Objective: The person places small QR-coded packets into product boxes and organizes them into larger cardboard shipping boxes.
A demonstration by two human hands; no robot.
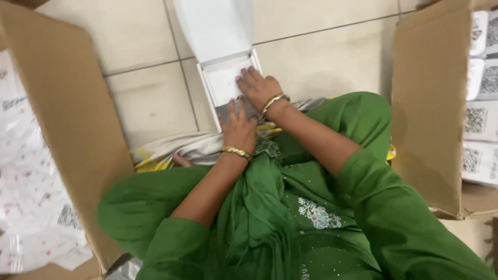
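Fingers (248,78) of both hands press into white box (224,83).

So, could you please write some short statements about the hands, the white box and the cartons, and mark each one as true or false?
1. Both hands rest on the open white box. True: the right hand lies flat inside it, the left hand at its near edge.
2. The white box stands on a wooden table. False: it lies on the tiled floor.
3. Each wrist wears a gold bangle. True.
4. The person wears blue clothing. False: the clothing is green.
5. A cardboard carton stands on each side of the person. True.
6. The lid of the white box is closed. False: it stands open.
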